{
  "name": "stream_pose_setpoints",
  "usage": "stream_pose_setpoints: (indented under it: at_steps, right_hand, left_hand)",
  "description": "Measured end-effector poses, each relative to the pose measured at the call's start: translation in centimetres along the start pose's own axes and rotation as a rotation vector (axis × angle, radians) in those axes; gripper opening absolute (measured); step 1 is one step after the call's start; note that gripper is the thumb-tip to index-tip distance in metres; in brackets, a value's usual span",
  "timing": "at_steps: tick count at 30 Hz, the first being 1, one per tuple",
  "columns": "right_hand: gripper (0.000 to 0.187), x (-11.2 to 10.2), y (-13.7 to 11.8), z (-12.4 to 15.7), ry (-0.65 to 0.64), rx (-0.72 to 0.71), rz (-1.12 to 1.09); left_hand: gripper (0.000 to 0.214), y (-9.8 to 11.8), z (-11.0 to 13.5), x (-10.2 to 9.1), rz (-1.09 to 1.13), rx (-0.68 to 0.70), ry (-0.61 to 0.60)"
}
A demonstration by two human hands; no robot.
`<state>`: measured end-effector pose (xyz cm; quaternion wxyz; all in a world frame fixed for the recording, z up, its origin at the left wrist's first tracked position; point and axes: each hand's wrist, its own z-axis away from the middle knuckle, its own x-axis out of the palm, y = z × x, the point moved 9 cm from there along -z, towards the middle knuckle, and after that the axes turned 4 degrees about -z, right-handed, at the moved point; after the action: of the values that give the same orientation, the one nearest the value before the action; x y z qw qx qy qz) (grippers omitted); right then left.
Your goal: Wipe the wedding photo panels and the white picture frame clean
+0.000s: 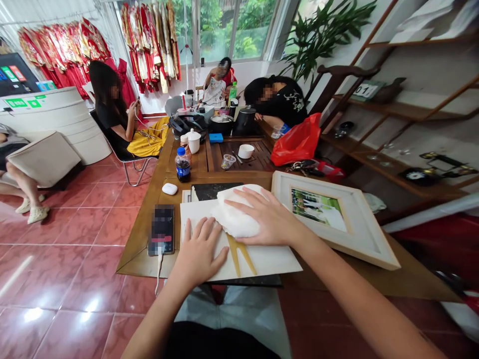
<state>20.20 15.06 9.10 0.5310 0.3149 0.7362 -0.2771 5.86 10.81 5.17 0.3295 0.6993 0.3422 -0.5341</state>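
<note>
My left hand (200, 249) lies flat on a white sheet (273, 257), fingers spread and holding nothing. A thick, folded wad of white tissue or cloth (235, 217) sits on the sheet. My right hand (264, 212) spans the wad and presses on it, its fingers on the far side and its thumb along the near edge. From beneath the wad a yellow forked shape (241, 257) points toward me; its upper end is hidden. Under the sheet, a dark board (213, 192) shows at the far edge.
A framed photo (318, 207) leans over the table's right part. To the left are a charging phone (161, 229), a white earbud case (169, 189) and a dark drink bottle (183, 165). Beyond lie a red plastic bag (297, 139) and a white bowl (246, 151). Several people sit around.
</note>
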Motion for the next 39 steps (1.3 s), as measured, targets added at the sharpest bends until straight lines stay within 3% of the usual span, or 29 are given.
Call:
stream_pose_setpoints:
  at_steps: [6, 20, 24, 28, 32, 36, 39]
  right_hand:
    - [0.088, 2.3, 1.2, 0.8, -0.079, 0.033, -0.036]
    - [0.099, 0.4, -4.3, 8.7, -0.018, -0.041, -0.078]
    - [0.100, 0.2, -4.6, 10.0, -0.003, -0.058, -0.081]
    - [0.084, 0.6, -2.3, 8.9, 0.038, 0.025, -0.071]
    - [0.067, 1.5, 0.9, 5.5, 0.042, 0.111, -0.077]
    - [0.062, 2.0, 3.1, 2.0, 0.024, 0.179, -0.072]
    - [0.063, 2.1, 3.2, 1.1, 0.027, 0.174, -0.054]
  left_hand:
    - [0.062, -0.1, 0.1, 0.5, -0.064, -0.027, -0.039]
    - [0.064, 0.0, 0.1, 0.8, -0.099, -0.055, -0.070]
    - [0.065, -0.1, 0.1, 0.9, -0.074, -0.055, -0.083]
    - [0.065, -0.1, 0.1, 0.9, -0.044, -0.058, -0.087]
    - [0.065, -0.2, 0.0, 0.7, -0.009, -0.069, -0.092]
    - [0.065, -0.3, 0.1, 0.5, 0.002, -0.082, -0.093]
    - [0.064, -0.3, 0.1, 0.5, -0.006, -0.095, -0.080]
